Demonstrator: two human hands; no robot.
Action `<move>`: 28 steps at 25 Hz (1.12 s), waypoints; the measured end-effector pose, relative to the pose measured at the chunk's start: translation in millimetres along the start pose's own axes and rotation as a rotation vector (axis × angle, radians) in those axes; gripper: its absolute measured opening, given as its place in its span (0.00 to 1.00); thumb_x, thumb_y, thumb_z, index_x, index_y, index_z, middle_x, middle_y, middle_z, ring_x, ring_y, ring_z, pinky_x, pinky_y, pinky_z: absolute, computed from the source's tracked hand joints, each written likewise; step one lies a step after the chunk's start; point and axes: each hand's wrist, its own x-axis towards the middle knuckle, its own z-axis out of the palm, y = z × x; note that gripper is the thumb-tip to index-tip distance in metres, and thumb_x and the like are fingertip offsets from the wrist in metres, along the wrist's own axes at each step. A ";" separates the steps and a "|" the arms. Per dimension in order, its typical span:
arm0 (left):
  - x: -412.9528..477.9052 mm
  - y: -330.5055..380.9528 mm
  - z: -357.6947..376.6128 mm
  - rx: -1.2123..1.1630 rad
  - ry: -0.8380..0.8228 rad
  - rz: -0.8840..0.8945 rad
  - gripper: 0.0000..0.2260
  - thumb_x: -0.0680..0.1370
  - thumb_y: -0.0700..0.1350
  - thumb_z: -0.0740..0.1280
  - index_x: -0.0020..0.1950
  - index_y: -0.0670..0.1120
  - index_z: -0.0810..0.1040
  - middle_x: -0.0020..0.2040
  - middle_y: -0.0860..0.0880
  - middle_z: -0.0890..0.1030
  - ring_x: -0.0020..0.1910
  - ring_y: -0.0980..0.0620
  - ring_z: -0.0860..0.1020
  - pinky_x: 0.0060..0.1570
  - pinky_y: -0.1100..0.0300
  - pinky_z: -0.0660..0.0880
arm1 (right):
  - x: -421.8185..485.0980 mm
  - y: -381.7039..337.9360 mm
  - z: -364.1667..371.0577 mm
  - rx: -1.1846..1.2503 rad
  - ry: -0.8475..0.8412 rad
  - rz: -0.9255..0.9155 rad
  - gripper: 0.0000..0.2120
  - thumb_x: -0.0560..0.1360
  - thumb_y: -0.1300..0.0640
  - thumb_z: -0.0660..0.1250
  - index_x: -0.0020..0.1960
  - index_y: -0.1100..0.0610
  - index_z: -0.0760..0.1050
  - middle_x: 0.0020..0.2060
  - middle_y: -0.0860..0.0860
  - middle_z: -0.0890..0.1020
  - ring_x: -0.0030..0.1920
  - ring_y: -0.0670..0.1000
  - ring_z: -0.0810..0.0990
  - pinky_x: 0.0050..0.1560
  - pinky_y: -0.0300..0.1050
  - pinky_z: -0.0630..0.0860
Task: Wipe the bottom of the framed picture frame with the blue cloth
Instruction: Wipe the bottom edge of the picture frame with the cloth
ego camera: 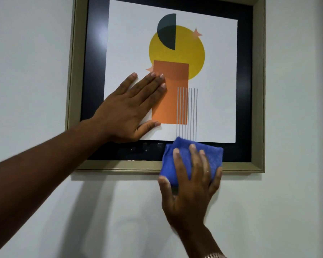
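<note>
White wall (35, 53) behind; right hand (190, 185) presses blue cloth (183, 146) on the picture frame (119, 165) bottom, left hand (131, 108) spread flat on the glass.

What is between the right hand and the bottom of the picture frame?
In the head view, the blue cloth lies between them: the right hand presses it against the picture frame at its bottom edge.

left hand (131, 108) flat, fingers spread; right hand (190, 183) raised, fingers curled in a grip
</note>
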 end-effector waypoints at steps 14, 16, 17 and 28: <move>-11.1 -23.7 -0.7 -0.024 -0.013 -0.031 0.38 0.78 0.66 0.45 0.79 0.42 0.45 0.81 0.42 0.49 0.80 0.44 0.47 0.78 0.42 0.51 | -0.6 -52.0 18.7 0.016 0.074 0.016 0.25 0.80 0.37 0.53 0.70 0.47 0.69 0.72 0.54 0.71 0.75 0.56 0.63 0.77 0.61 0.48; -12.2 -27.0 -0.8 -0.026 -0.020 -0.008 0.38 0.78 0.66 0.45 0.79 0.42 0.44 0.81 0.41 0.48 0.80 0.44 0.47 0.78 0.42 0.51 | -9.4 -45.5 16.2 0.012 0.056 -0.101 0.23 0.80 0.38 0.54 0.69 0.47 0.71 0.72 0.53 0.72 0.75 0.55 0.64 0.77 0.59 0.50; -12.5 -27.7 -0.4 -0.027 -0.026 -0.003 0.38 0.78 0.66 0.45 0.79 0.41 0.44 0.81 0.41 0.48 0.80 0.44 0.46 0.78 0.42 0.51 | -10.5 -40.9 15.4 0.018 0.074 -0.089 0.22 0.80 0.39 0.55 0.68 0.48 0.72 0.71 0.53 0.73 0.74 0.55 0.65 0.76 0.58 0.52; -18.4 -33.2 -2.3 -0.058 -0.017 0.042 0.38 0.78 0.65 0.45 0.79 0.41 0.45 0.81 0.41 0.48 0.80 0.44 0.47 0.79 0.44 0.49 | -4.4 -91.9 38.2 0.058 0.161 0.113 0.22 0.79 0.39 0.54 0.69 0.45 0.71 0.71 0.53 0.73 0.74 0.56 0.64 0.76 0.63 0.51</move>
